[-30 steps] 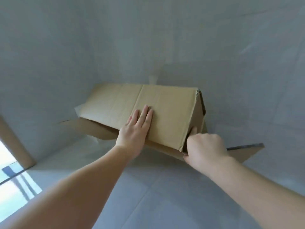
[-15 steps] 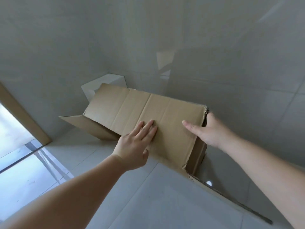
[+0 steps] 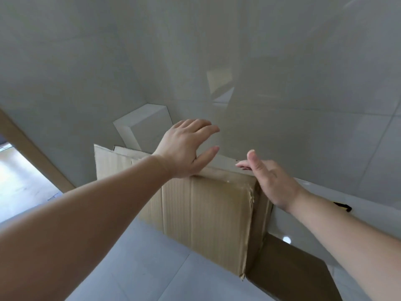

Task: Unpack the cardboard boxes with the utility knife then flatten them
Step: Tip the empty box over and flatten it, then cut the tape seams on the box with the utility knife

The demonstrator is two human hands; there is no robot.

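A brown cardboard box (image 3: 206,216), partly collapsed, leans against the glossy tiled wall with one flap (image 3: 288,270) spread on the floor at lower right. My left hand (image 3: 186,148) hovers over the box's far top edge with fingers spread, its heel at the cardboard. At the box's right top corner my right hand (image 3: 269,181) is held with fingers straight and holds nothing. No utility knife is in view.
A white box (image 3: 147,127) stands in the corner behind the cardboard. A wooden door frame (image 3: 32,153) runs along the left with a bright floor beyond. A small black item (image 3: 342,206) lies by the wall at right. Grey floor tiles (image 3: 141,268) fill the foreground.
The box has swung closer and more upright against the wall. Both hands lifted off its broad face and moved up to its top edge, fingers spread.
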